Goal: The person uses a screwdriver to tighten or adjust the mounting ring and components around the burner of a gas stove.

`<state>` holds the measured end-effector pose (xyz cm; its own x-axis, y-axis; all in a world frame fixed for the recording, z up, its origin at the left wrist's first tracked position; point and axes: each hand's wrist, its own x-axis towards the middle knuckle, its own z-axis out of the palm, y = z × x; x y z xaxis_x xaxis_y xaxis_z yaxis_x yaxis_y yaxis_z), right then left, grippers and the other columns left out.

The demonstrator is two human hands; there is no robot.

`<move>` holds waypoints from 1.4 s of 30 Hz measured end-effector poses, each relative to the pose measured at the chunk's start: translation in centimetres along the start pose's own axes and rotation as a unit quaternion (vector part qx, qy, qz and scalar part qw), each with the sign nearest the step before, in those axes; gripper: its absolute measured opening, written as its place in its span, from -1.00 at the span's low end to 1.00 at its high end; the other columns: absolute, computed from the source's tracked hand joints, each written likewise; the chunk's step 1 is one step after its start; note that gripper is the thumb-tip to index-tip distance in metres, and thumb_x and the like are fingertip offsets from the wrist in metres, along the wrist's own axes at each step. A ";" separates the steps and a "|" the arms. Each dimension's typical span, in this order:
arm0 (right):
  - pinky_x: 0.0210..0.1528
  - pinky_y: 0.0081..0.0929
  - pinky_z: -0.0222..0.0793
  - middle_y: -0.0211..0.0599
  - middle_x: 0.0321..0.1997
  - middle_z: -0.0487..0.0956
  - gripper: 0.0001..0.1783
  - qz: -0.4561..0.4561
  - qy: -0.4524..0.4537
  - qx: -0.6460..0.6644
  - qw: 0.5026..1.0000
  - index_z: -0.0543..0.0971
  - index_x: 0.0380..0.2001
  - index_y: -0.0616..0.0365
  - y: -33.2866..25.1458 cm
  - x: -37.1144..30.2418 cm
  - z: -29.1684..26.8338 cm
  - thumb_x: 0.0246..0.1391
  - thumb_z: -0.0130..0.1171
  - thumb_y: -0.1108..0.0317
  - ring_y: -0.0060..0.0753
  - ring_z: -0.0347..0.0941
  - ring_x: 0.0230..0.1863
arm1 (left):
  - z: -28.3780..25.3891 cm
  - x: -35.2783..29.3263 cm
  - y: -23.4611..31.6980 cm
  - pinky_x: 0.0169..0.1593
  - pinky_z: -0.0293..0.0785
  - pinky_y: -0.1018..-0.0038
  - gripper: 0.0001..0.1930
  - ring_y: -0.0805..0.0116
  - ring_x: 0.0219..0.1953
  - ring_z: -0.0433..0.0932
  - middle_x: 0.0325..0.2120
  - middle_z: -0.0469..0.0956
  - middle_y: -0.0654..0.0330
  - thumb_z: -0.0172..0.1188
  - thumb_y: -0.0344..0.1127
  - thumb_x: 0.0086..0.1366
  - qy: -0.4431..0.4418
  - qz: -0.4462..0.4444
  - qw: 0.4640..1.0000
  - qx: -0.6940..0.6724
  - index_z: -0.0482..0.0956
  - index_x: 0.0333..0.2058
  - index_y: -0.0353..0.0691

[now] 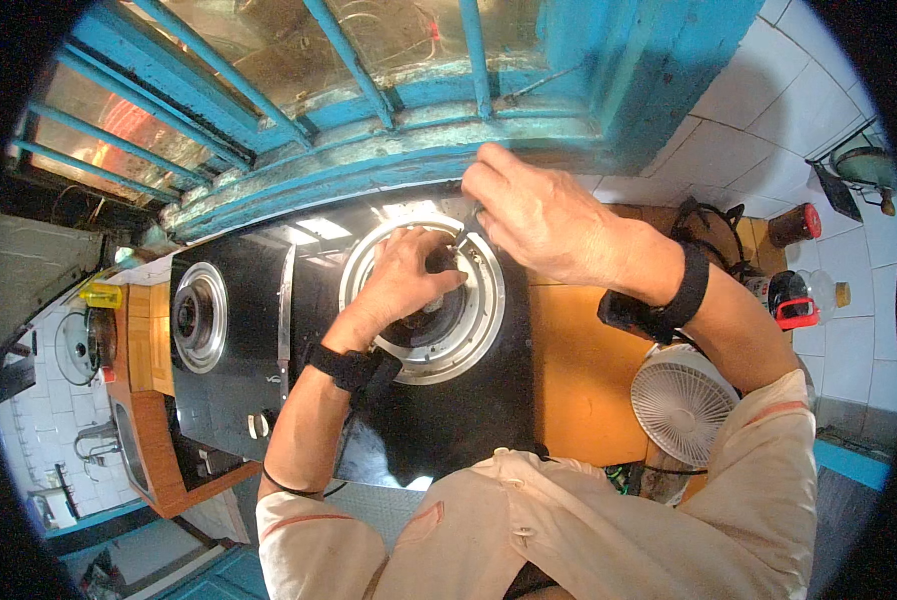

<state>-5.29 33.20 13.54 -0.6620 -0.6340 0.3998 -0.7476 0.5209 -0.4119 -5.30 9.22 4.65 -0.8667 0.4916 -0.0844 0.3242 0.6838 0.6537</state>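
Observation:
A black glass-topped gas stove (449,425) lies before me, its right burner ringed by a wide silver metal ring (486,325). My left hand (409,272) rests over this burner, thumb apart from the fingers, with nothing visible in its grip. Fingertips and the burner's centre are partly hidden. Above the ring's upper right side, my right hand (544,222) is closed on a slim, dark-handled tool (466,232). The tool points down at the ring near my left fingers; its exact kind is unclear. Each wrist wears a black band.
The left burner (201,317) and a long, narrow metal strip (286,325) are left of my hands. A blue barred window frame (389,150) runs behind the stove. To the right are a wooden counter (579,350), a white fan (684,400) and a red-lidded jar (795,226).

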 end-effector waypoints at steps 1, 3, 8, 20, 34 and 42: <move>-0.29 0.02 0.53 0.06 -0.17 0.38 -0.76 -0.005 0.011 -0.001 1.000 0.33 -0.18 0.26 0.3 -0.2 -0.1 0.12 0.12 0.47 0.25 0.52 -0.28 | -0.3 0.1 -0.4 0.17 0.39 0.22 -0.52 0.03 0.07 0.53 -0.06 0.63 -0.01 0.37 -0.11 0.15 -0.012 0.006 0.999 -0.035 0.65 -0.01 -0.27; -0.30 0.02 0.52 0.07 -0.18 0.37 -0.77 0.001 0.016 0.006 1.000 0.33 -0.18 0.26 0.7 -0.6 -0.3 0.13 0.11 0.48 0.25 0.51 -0.28 | -1.3 0.2 -0.5 0.14 0.44 0.27 -0.54 0.07 0.03 0.58 -0.06 0.65 -0.03 0.35 -0.14 0.19 -0.025 -0.034 0.994 -0.100 0.65 0.00 -0.30; -0.33 0.00 0.50 0.06 -0.20 0.36 -0.77 0.001 0.023 0.008 1.000 0.32 -0.19 0.26 1.2 -1.8 -0.3 0.14 0.11 0.50 0.24 0.51 -0.29 | -3.4 2.7 -0.3 0.02 0.57 0.29 -0.63 0.09 -0.14 0.70 -0.23 0.72 -0.07 0.34 -0.15 0.21 -0.104 -0.109 0.989 -0.013 0.72 -0.15 -0.35; -0.36 -0.02 0.56 0.04 -0.20 0.38 -0.74 0.015 0.044 0.016 0.999 0.34 -0.18 0.26 1.4 -2.8 -0.2 0.10 0.16 0.48 0.20 0.53 -0.33 | -0.9 6.5 6.1 0.15 0.43 0.03 -0.62 0.02 0.09 0.63 -0.05 0.69 0.00 0.24 -0.19 0.16 -0.216 -0.177 0.905 0.320 0.72 -0.06 -0.19; -0.21 -0.01 0.48 0.02 -0.16 0.36 -0.75 0.050 0.030 0.060 0.996 0.36 -0.15 0.25 1.5 -3.5 -0.5 0.13 0.15 0.51 0.21 0.47 -0.22 | -1.3 6.5 3.1 -0.02 0.52 0.05 -0.74 -0.06 -0.09 0.67 -0.24 0.70 -0.03 0.35 -0.23 0.09 -0.159 -0.077 0.957 0.230 0.72 -0.25 -0.20; -0.24 0.00 0.54 0.04 -0.17 0.38 -0.76 0.035 0.039 0.054 0.997 0.34 -0.16 0.26 2.0 -4.0 -0.6 0.13 0.12 0.49 0.22 0.50 -0.24 | -2.3 7.4 0.4 -0.18 0.58 0.32 -0.76 0.22 -0.34 0.69 -0.45 0.71 0.04 0.37 -0.36 0.01 -0.203 -0.053 0.973 0.099 0.74 -0.30 -0.29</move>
<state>-4.12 37.14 11.65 -0.7172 -0.5494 0.4288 -0.6927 0.4947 -0.5248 -12.45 11.86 6.02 -0.6909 0.5572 -0.4607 0.3419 0.8133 0.4709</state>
